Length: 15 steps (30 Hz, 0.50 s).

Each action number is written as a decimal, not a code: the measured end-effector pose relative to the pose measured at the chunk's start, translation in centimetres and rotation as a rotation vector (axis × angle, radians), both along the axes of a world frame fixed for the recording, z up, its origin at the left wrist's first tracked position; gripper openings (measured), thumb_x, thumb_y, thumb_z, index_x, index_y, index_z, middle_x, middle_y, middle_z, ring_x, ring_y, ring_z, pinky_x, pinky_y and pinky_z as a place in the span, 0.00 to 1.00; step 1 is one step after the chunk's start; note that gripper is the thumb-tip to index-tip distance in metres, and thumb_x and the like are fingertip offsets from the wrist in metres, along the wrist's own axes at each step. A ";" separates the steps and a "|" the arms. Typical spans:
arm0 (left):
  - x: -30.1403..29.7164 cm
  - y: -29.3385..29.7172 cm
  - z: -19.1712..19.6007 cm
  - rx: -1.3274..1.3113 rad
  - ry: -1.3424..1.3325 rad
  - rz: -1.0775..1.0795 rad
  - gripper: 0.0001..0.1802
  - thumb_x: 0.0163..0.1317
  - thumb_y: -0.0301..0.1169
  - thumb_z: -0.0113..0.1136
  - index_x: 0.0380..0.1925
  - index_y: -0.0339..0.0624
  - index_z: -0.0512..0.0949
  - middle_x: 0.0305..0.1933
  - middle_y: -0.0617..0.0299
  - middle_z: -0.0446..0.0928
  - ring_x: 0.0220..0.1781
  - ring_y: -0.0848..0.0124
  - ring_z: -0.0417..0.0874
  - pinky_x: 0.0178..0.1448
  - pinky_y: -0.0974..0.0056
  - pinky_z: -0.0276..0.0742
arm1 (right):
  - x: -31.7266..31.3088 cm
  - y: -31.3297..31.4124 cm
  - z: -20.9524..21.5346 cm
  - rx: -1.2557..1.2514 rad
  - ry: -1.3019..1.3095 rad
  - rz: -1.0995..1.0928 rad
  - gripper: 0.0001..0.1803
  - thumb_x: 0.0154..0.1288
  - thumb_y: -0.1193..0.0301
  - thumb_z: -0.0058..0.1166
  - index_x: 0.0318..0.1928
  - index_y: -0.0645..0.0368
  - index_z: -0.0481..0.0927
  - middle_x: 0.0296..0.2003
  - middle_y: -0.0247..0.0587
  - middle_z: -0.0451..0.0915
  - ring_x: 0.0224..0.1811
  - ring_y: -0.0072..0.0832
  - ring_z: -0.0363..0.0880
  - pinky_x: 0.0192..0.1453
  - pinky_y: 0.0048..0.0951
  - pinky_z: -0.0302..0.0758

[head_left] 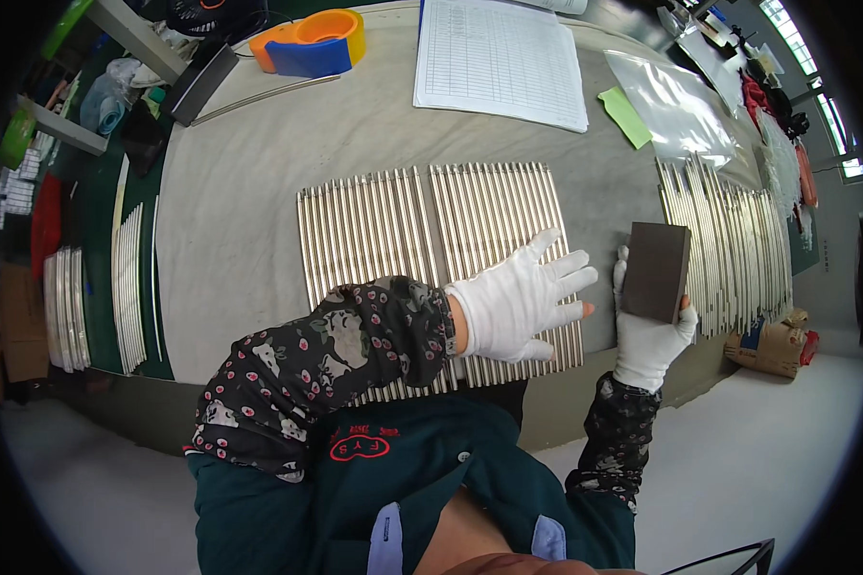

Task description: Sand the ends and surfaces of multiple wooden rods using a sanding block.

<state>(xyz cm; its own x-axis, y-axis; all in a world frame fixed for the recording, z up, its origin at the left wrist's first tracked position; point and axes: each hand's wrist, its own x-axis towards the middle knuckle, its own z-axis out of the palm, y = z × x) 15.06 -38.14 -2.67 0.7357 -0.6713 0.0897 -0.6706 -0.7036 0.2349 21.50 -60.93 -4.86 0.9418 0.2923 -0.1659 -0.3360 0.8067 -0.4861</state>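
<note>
A grey cloth covers the counter, with a printed white sheet, an orange tape ring and a clear plastic bag along its far edge. My white-gloved left hand lies flat, fingers spread and released, on the near row of thin silver metal rods. My gloved right hand has its grip clenched round a dark rectangular sanding block, upright just beside them. More rods lie further right. My sleeve hides the rods' near ends.
</note>
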 end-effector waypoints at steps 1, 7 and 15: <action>0.2 -0.2 0.0 -0.004 -0.011 0.002 0.37 0.60 0.58 0.53 0.64 0.50 0.69 0.70 0.53 0.62 0.74 0.60 0.57 0.74 0.43 0.50 | 0.0 -0.1 0.0 -0.003 0.002 -0.003 0.42 0.55 0.62 0.56 0.70 0.62 0.59 0.68 0.60 0.59 0.71 0.60 0.54 0.75 0.58 0.54; 0.3 -0.3 -0.1 -0.028 -0.003 0.006 0.37 0.60 0.58 0.53 0.64 0.50 0.70 0.69 0.54 0.63 0.73 0.60 0.57 0.74 0.43 0.49 | 0.0 -0.2 -0.3 -0.065 -0.061 0.009 0.43 0.55 0.61 0.56 0.70 0.64 0.58 0.68 0.60 0.59 0.71 0.59 0.54 0.75 0.56 0.54; -1.5 1.4 0.2 -0.004 0.020 0.014 0.36 0.60 0.58 0.54 0.63 0.49 0.70 0.70 0.55 0.62 0.74 0.61 0.56 0.75 0.44 0.48 | 0.1 -0.1 -0.6 -0.064 -0.064 0.014 0.42 0.54 0.64 0.57 0.69 0.64 0.60 0.69 0.59 0.58 0.72 0.60 0.51 0.76 0.56 0.52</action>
